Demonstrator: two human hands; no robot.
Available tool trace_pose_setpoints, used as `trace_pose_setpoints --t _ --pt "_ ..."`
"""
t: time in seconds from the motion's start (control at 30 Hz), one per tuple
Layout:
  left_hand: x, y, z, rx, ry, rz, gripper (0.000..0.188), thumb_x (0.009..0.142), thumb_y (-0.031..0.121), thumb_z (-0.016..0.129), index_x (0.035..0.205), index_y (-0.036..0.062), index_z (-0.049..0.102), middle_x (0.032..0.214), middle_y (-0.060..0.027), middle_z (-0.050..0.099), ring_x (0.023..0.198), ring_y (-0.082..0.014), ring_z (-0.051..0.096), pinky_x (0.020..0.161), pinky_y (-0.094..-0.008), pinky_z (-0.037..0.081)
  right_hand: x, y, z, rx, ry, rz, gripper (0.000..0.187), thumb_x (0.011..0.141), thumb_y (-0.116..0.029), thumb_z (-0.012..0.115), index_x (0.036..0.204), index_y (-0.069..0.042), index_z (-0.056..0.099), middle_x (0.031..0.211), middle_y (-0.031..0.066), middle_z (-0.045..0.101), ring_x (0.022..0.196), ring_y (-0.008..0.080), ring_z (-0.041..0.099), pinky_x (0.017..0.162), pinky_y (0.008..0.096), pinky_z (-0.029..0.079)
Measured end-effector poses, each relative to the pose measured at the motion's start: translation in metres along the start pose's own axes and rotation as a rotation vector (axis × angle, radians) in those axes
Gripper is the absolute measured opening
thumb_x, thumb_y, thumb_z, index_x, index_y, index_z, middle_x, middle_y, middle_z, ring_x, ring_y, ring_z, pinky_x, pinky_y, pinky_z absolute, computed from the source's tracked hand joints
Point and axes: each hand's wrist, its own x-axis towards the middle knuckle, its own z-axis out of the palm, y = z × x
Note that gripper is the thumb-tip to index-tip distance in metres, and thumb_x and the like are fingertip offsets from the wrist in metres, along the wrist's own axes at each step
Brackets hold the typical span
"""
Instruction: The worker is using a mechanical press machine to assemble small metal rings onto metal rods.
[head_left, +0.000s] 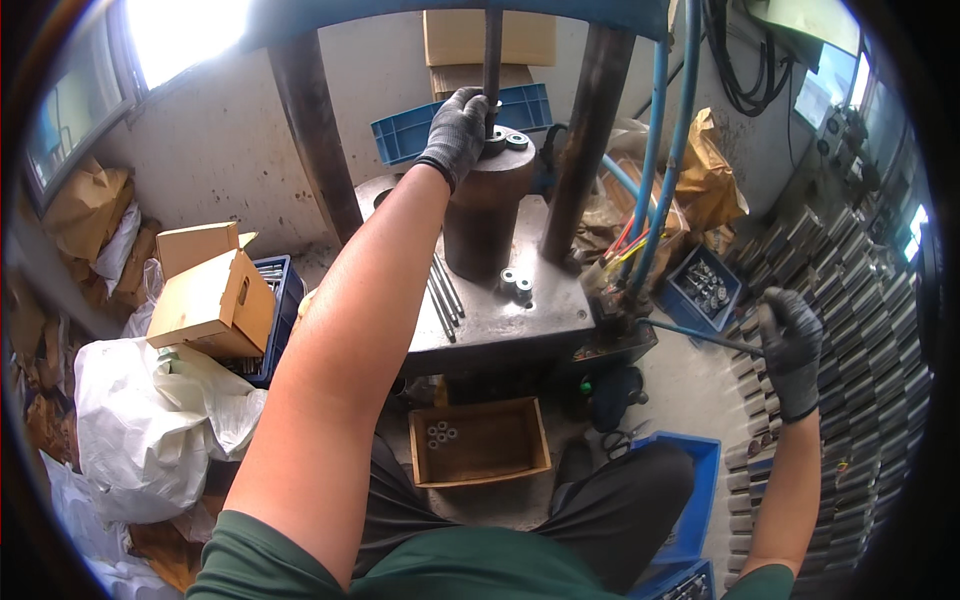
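Observation:
My left hand (458, 135), in a grey knit glove, reaches up to the top of a thick steel cylinder (487, 225). Its fingers close around an upright dark metal rod (493, 55); the palm side is hidden. A small black-and-silver ring (517, 141) lies on the cylinder top, right of the rod. My right hand (793, 345), in a dark glove, is closed on the end of a lever (700, 336) that juts from the machine. More ring parts (517, 284) rest on the steel base plate (545, 325), and several thin metal rods (443, 297) lie left of them.
Dark posts (587, 140) flank the cylinder. A wooden box (480, 478) with several rings sits between my legs. Left are a cardboard box (212, 305) and white bag (150, 425); right, a blue bin (702, 288) of metal parts and stacked metal bars (840, 400). Blue hoses (668, 150) hang nearby.

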Motion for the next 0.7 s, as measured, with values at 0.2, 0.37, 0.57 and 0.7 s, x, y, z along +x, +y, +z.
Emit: trace_pose_setpoints --t 0.2,0.37,0.57,0.7 --pt "-0.004 -0.002 -0.003 -0.038 0.016 0.031 0.025 0.100 0.014 0.052 0.117 0.0026 0.067 0.096 -0.0075 0.071 0.086 -0.0144 0.065 0.080 -0.0286 0.053 0.111 0.026 0.032 -0.039 0.105 -0.053 0.019 0.100 -0.011 0.067 0.113 0.001 0.072 0.100 0.0156 0.075 0.087 0.0210 0.071 0.082 0.0323 0.056" --pt "0.003 -0.015 -0.006 -0.191 0.231 0.225 0.017 0.091 0.002 0.051 0.097 0.0018 0.066 0.090 -0.0089 0.073 0.089 -0.0183 0.068 0.088 -0.0321 0.053 0.155 0.050 0.039 -0.157 0.013 0.003 0.034 0.105 -0.032 0.060 0.113 -0.002 0.072 0.100 0.0220 0.073 0.091 0.0351 0.072 0.084 0.0395 0.055" --pt "-0.010 0.007 0.001 0.019 0.166 0.109 0.025 0.094 -0.001 0.052 0.116 0.0021 0.065 0.105 -0.0098 0.074 0.100 -0.0173 0.068 0.092 -0.0315 0.055 0.157 0.023 0.040 -0.293 -0.057 0.178 0.036 0.101 -0.037 0.063 0.104 -0.003 0.074 0.093 0.0227 0.072 0.088 0.0390 0.071 0.082 0.0437 0.054" --pt "-0.037 0.013 0.002 0.418 0.295 0.223 0.028 0.098 -0.004 0.051 0.124 0.0017 0.061 0.113 -0.0095 0.070 0.101 -0.0167 0.067 0.092 -0.0294 0.054 0.151 0.018 0.038 -0.311 -0.078 0.177 0.031 0.099 -0.032 0.064 0.103 -0.003 0.073 0.094 0.0227 0.072 0.087 0.0399 0.071 0.081 0.0441 0.054"
